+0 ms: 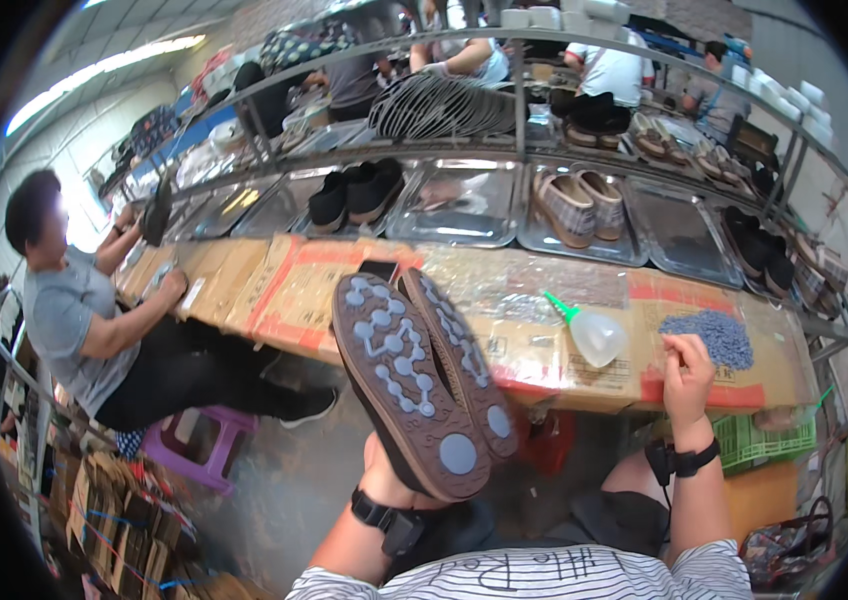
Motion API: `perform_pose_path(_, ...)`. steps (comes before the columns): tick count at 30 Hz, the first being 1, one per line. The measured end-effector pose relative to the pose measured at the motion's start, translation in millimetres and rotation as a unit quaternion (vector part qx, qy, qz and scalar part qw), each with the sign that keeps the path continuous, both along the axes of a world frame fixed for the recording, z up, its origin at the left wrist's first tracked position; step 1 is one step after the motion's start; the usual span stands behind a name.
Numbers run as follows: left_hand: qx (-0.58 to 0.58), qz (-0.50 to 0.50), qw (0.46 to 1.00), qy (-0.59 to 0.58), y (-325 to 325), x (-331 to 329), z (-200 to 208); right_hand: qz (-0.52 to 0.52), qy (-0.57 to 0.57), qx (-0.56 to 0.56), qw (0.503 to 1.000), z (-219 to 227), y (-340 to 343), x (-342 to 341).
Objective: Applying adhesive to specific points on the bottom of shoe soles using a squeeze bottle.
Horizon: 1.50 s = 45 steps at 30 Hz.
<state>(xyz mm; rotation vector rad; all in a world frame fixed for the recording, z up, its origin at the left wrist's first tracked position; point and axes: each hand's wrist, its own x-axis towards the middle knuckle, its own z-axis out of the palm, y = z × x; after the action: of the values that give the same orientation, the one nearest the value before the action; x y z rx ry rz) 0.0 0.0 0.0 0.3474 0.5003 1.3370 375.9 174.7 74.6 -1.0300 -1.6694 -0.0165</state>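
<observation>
A pair of dark shoes is raised in front of me, soles facing up. My left hand (384,472) is closed round them from below, its fingers mostly hidden behind the nearer shoe (394,375). The brown soles carry light blue dots and linked patterns; the second shoe (466,365) lies alongside to the right. Over the table's front edge, my right hand (687,378) is curled with its fingertips together. Anything between them is too small to make out. Just beyond it lies a crumpled blue-grey textured cloth (712,338). A clear squeeze bottle (596,338) with a green nozzle rests on its side nearby.
Cardboard and tape cover the table (304,290). Behind it, a metal rack (519,90) holds trays (679,225), plaid shoes (576,210) and black shoes (359,192). Another person (84,310) works at the left, near a purple stool (194,445). A green crate (769,440) stands lower right.
</observation>
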Motion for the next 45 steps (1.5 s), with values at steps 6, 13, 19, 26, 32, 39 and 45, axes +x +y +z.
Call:
perform_pose_path(6,0.206,0.085,0.869,0.442,107.9,36.7,151.4,-0.041,0.100,-0.032,0.994,-13.9,15.8,39.3)
perform_pose_path(13,0.249,0.198,0.488,0.813,301.3,18.1,187.5,0.027,0.115,-0.134,0.984,-19.2,16.3,43.4)
perform_pose_path(19,0.224,0.287,0.720,0.591,385.6,10.3,188.3,0.027,0.122,-0.100,0.987,-20.2,17.1,45.7)
perform_pose_path(26,0.345,0.168,0.537,0.752,233.9,68.3,99.9,0.015,0.030,-0.103,0.994,20.6,32.3,93.3)
perform_pose_path(32,0.299,0.272,0.560,0.723,202.4,58.9,55.9,-0.258,-0.155,-0.148,0.942,54.9,141.7,223.2)
perform_pose_path(39,0.248,0.284,0.565,0.733,196.1,64.8,55.2,-0.406,-0.246,-0.362,0.802,54.8,221.9,302.4)
perform_pose_path(45,0.256,0.291,0.572,0.723,197.8,63.5,45.9,-0.324,-0.232,-0.254,0.881,35.5,224.0,295.6)
